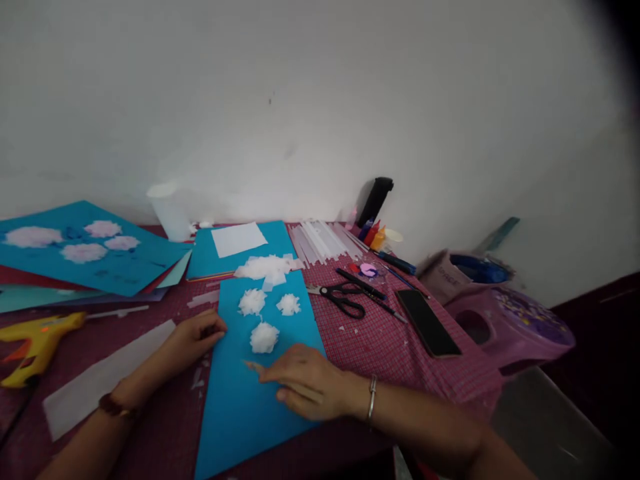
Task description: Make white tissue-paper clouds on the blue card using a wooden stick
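A blue paper sheet (240, 400) lies in front of me on the red checked cloth, with three white fluffy tufts (264, 337) stuck on its upper half. My left hand (193, 337) rests at the sheet's left edge, fingers curled and pressing down on it. My right hand (305, 380) lies on the sheet's right part, closed round a thin pale stick (254, 366) whose tip points left, just below the nearest tuft.
A yellow glue gun (35, 340) lies far left, with a white paper strip (100, 377) beside it. Black scissors (340, 297), pens and a dark phone (427, 323) sit to the right. A pink plastic stool (510, 327) stands at right. More blue sheets (90, 250) lie behind.
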The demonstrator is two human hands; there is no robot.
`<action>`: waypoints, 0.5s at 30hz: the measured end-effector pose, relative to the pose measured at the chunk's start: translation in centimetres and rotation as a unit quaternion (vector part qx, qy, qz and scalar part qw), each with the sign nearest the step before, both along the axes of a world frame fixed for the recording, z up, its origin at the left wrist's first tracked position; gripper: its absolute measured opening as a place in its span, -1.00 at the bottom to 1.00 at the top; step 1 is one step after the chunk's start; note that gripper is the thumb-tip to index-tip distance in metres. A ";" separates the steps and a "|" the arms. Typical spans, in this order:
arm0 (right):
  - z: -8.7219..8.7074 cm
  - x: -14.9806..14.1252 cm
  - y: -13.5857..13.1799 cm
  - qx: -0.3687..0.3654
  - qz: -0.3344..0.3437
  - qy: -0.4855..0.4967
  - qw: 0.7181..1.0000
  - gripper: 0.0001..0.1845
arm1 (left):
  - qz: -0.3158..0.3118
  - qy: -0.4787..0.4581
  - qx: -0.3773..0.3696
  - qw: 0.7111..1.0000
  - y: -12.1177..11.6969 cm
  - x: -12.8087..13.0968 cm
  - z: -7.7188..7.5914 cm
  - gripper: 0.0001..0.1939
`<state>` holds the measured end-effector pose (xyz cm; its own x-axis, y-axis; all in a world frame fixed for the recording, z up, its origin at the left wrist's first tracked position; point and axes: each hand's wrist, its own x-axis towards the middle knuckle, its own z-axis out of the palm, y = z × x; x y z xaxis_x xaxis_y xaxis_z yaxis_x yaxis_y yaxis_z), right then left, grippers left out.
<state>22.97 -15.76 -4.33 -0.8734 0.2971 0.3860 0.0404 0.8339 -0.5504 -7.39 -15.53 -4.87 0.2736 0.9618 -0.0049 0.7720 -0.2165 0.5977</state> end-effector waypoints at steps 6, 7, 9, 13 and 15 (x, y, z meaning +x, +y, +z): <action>0.5 0.5 3.2 -0.083 -0.174 0.102 0.976 -0.75 | -0.043 0.015 -0.006 0.999 -0.6 0.4 0.8 -0.75; 0.5 0.8 3.8 -0.105 -0.199 0.112 0.968 -0.76 | -0.050 0.017 -0.010 0.999 -0.7 0.4 0.8 -0.75; 0.2 1.5 4.9 -0.132 -0.244 0.124 0.953 -0.77 | -0.058 0.026 -0.015 0.998 -0.7 0.5 1.0 -0.74; -0.6 2.6 6.3 -0.155 -0.315 0.138 0.926 -0.77 | -0.102 0.192 -0.030 0.976 0.0 2.0 2.1 -0.69; -0.9 3.0 6.6 -0.168 -0.343 0.144 0.913 -0.78 | -0.130 0.304 -0.029 0.943 0.1 3.5 2.5 -0.68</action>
<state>25.93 -9.19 -5.24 -0.3152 0.8795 0.3566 0.3029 0.4493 -0.8404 -3.86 -15.47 -2.41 0.4305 0.8555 -0.2877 0.9009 -0.4271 0.0780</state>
